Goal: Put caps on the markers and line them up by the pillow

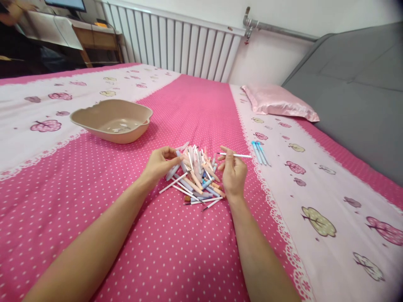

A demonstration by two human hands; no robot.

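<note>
A heap of slim sticks (197, 167) lies on the pink dotted bedspread, a mix of white, peach, grey-blue and pale pens and thin brushes. My left hand (160, 161) is at the heap's left edge, thumb and fingers curled together against the pale pieces; what they pinch is hard to make out. Right of the heap, my right hand (234, 172) pinches a thin white brush (243, 156) with a dark tip, held level and pointing left. Several white brushes with dark tips lie loose along the heap's near side.
A beige plastic basin (132, 135) stands at the left with a few small pale pieces inside. Blue-topped pens (260, 153) lie side by side at the right. Farther off are a pink pillow (280, 102), a grey headboard (352, 79), a white radiator (176, 42) and a person near a desk.
</note>
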